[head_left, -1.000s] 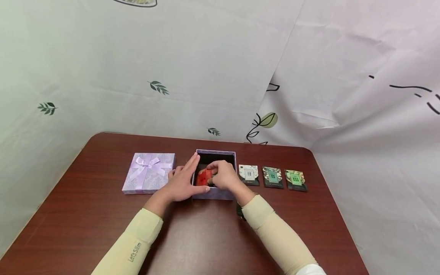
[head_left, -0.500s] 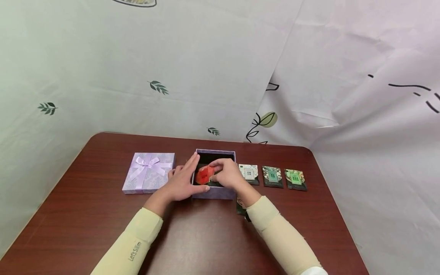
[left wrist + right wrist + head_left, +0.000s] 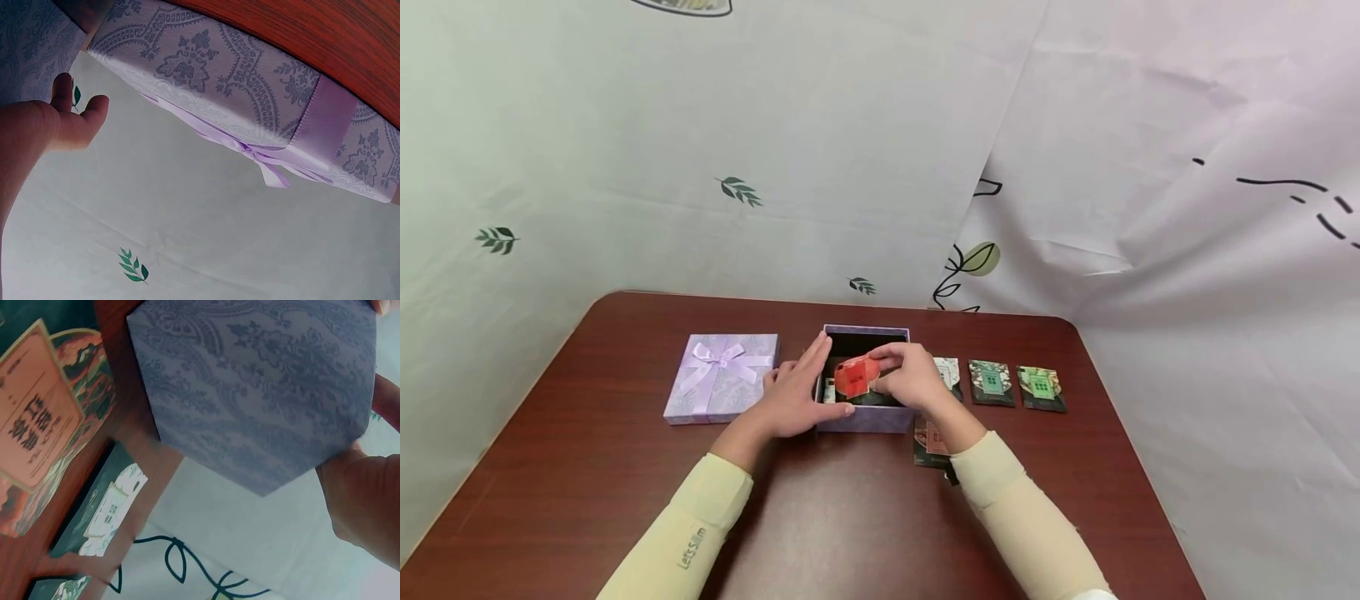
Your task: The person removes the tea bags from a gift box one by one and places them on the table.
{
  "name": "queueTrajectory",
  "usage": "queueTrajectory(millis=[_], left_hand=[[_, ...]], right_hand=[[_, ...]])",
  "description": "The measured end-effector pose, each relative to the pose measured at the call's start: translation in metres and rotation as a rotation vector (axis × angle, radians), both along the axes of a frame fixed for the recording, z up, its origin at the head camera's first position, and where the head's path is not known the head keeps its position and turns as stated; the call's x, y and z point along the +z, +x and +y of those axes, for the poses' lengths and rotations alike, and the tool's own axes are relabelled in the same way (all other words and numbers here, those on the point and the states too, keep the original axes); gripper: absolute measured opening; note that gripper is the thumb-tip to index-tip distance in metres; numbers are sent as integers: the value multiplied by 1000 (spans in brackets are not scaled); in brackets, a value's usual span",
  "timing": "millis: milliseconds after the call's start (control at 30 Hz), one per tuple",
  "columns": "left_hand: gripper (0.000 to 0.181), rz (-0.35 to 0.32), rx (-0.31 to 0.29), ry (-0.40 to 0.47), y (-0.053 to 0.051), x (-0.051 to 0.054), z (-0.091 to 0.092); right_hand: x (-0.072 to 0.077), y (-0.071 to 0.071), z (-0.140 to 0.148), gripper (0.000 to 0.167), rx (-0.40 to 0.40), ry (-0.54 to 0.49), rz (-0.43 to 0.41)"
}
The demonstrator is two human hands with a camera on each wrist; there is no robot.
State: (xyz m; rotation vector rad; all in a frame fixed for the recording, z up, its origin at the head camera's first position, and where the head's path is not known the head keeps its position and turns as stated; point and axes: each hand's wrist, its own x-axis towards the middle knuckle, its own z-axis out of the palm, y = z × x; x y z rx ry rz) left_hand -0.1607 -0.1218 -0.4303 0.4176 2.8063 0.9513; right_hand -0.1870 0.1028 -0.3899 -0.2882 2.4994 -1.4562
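A purple patterned box (image 3: 865,420) with a dark inside stands without its lid near the table's middle. My right hand (image 3: 916,379) pinches the right edge of a red sachet (image 3: 853,378), tilted over the box opening. Along the box's left side lies my left hand (image 3: 792,402), fingers extended and thumb at the front rim. A pale patch of something (image 3: 829,390) shows inside, left of the red sachet. In the right wrist view, the box wall (image 3: 256,394) hides the red sachet and most of my right fingers.
The lid (image 3: 722,379) with its lilac bow lies left of the box. To the right lie a white sachet (image 3: 953,375), a teal one (image 3: 991,383) and a green one (image 3: 1041,388). An orange-pink sachet (image 3: 930,442) sits partly under my right forearm.
My right hand has moved right and slightly up with the red sachet, which shows more of its face now. The left hand has kept its place at the box.
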Motion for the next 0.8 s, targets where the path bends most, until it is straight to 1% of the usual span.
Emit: queueTrajectory(millis=[100,200,467,800], left_hand=[[117,-6,3,2,0,-1,-1],[117,3,-1,5,0,-1,-1],[117,20,-1,13,1,-1,-1],[112,30,-4,20,1,0,0]], right_hand=[[1,1,5,38,-1,-25,-12],[2,2,10,39,-5,-41,-18],[3,3,24,40,-49,-73,-40],[-2,6,46,41,-97,-139,-66]])
